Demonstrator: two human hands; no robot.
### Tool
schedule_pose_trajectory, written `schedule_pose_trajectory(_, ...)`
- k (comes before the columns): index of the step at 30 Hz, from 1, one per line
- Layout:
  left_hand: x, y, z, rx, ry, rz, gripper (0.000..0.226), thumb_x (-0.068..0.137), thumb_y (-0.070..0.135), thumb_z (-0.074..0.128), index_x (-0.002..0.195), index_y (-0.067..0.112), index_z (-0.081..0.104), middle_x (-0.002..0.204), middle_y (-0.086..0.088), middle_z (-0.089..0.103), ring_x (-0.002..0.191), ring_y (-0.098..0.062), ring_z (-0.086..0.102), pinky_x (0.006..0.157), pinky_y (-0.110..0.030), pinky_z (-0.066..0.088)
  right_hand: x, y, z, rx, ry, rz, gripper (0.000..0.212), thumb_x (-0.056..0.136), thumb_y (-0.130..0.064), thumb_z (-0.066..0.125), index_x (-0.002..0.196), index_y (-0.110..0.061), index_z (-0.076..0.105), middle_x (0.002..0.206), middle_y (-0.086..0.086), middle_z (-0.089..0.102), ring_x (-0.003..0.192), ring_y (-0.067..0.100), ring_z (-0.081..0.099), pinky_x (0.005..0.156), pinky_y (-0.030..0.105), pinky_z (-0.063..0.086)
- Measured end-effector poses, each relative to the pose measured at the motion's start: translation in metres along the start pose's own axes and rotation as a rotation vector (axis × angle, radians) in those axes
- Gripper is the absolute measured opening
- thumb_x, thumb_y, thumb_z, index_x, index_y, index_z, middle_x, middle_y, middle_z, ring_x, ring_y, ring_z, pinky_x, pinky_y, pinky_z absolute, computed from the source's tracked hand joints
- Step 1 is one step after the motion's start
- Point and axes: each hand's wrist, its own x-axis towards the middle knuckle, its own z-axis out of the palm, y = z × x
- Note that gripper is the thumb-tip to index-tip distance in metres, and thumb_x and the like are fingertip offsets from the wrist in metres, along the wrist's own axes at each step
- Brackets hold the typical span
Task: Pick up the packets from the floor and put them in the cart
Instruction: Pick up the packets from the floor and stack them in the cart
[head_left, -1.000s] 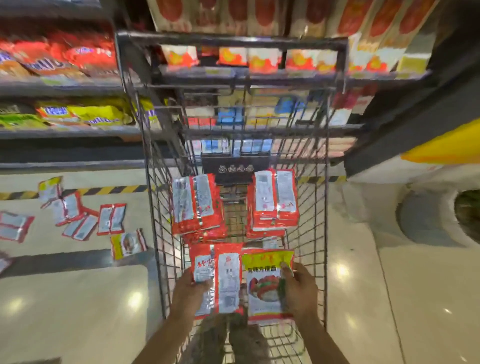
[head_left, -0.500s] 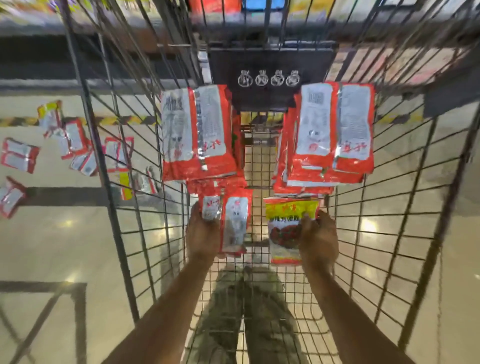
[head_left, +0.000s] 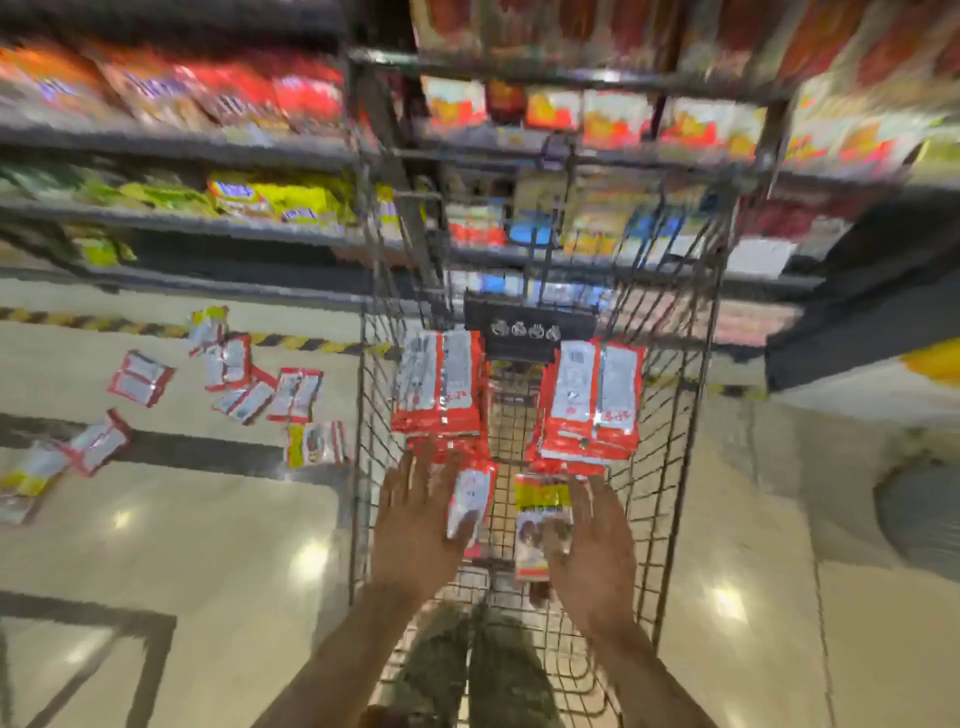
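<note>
Both hands are spread flat with fingers splayed over the near end of the cart, gripping nothing: the left hand partly covers a red packet, the right hand lies by a yellow-topped packet. Whether the palms touch the packets is lost in blur. Around them, the wire cart holds two red stacks, one on the left and one on the right. Stocked shelves stand beyond it. Scattered packets lie on the pale floor to the left, well apart from the cart.
</note>
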Motion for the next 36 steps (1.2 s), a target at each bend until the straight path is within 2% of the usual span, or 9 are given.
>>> schedule_pose_trajectory(5,-0.016,0.007,-0.115,0.023,0.11,-0.005,0.077,0.098,0.068,0.039,0.164,0.034,0.019,0.174,-0.006,0.017,0.16,-0.034,0.015,0.128,-0.055,0.012,0.006,-0.078,-0.095,-0.1,-0.002,-0.207,0.076,0.096,-0.068,0.032,0.157,-0.023,0.043,0.167,0.01,0.035,0.155,0.035,0.03,0.123,0.053,0.032)
schedule_pose_trajectory(9,-0.039,-0.008,-0.192,0.09,0.217,-0.057,0.079,0.093,0.071,0.041,0.162,0.034,0.029,0.171,-0.007,0.028,0.156,-0.036,0.029,0.124,-0.058,0.022,0.004,-0.156,-0.157,-0.134,-0.015,-0.336,0.078,0.1,-0.071,0.037,0.165,-0.029,0.024,0.175,0.002,0.011,0.162,0.029,0.006,0.13,0.048,0.013)
schedule_pose_trajectory(13,-0.078,-0.049,-0.256,0.11,0.323,-0.154,0.077,0.089,0.068,0.051,0.156,0.032,0.044,0.165,-0.007,0.04,0.147,-0.038,0.045,0.113,-0.064,0.04,-0.012,-0.229,-0.181,-0.159,0.054,-0.487,0.077,0.096,-0.067,0.045,0.161,-0.027,0.035,0.172,0.005,0.026,0.159,0.033,0.019,0.128,0.053,0.024)
schedule_pose_trajectory(17,-0.132,-0.119,-0.318,0.117,0.399,-0.257,0.08,0.09,0.075,0.04,0.157,0.033,0.041,0.165,-0.007,0.04,0.147,-0.038,0.045,0.114,-0.064,0.038,-0.045,-0.324,-0.193,-0.198,0.167,-0.641,0.079,0.091,-0.07,0.05,0.154,-0.023,0.047,0.16,0.009,0.046,0.149,0.036,0.039,0.121,0.053,0.034)
schedule_pose_trajectory(19,-0.165,-0.16,-0.346,0.105,0.464,-0.319,0.08,0.091,0.075,0.038,0.16,0.035,0.036,0.169,-0.006,0.032,0.15,-0.037,0.039,0.117,-0.064,0.033,-0.069,-0.375,-0.19,-0.22,0.216,-0.701,0.081,0.091,-0.073,0.049,0.153,-0.021,0.049,0.157,0.011,0.05,0.146,0.037,0.043,0.119,0.053,0.036)
schedule_pose_trajectory(23,-0.246,-0.253,-0.396,0.117,0.543,-0.423,0.082,0.096,0.074,0.039,0.165,0.037,0.018,0.174,-0.004,0.018,0.159,-0.033,0.019,0.124,-0.061,0.017,-0.132,-0.476,-0.164,-0.18,0.238,-0.799,0.083,0.093,-0.077,0.039,0.156,-0.023,0.044,0.165,0.01,0.039,0.153,0.035,0.034,0.123,0.053,0.034)
schedule_pose_trajectory(29,-0.37,-0.384,-0.448,0.152,0.546,-0.541,0.084,0.092,0.079,0.027,0.165,0.039,0.014,0.175,-0.001,0.011,0.159,-0.031,0.015,0.126,-0.058,0.016,-0.236,-0.615,-0.1,-0.168,0.219,-0.911,0.082,0.095,-0.074,0.048,0.157,-0.022,0.04,0.165,0.008,0.038,0.155,0.032,0.031,0.125,0.052,0.032)
schedule_pose_trajectory(33,-0.441,-0.461,-0.463,0.121,0.589,-0.622,0.087,0.087,0.08,0.022,0.163,0.04,0.02,0.174,-0.001,0.016,0.159,-0.03,0.017,0.126,-0.058,0.017,-0.293,-0.688,-0.057,-0.199,0.168,-1.007,0.08,0.095,-0.074,0.048,0.157,-0.025,0.039,0.165,0.005,0.038,0.154,0.029,0.03,0.127,0.049,0.029)
schedule_pose_trajectory(36,-0.479,-0.512,-0.472,0.094,0.615,-0.676,0.083,0.092,0.077,0.034,0.164,0.037,0.021,0.174,-0.002,0.014,0.16,-0.028,0.015,0.128,-0.056,0.015,-0.321,-0.736,-0.026,-0.216,0.125,-1.065,0.082,0.095,-0.076,0.045,0.158,-0.024,0.039,0.166,0.005,0.037,0.155,0.029,0.029,0.127,0.048,0.028)
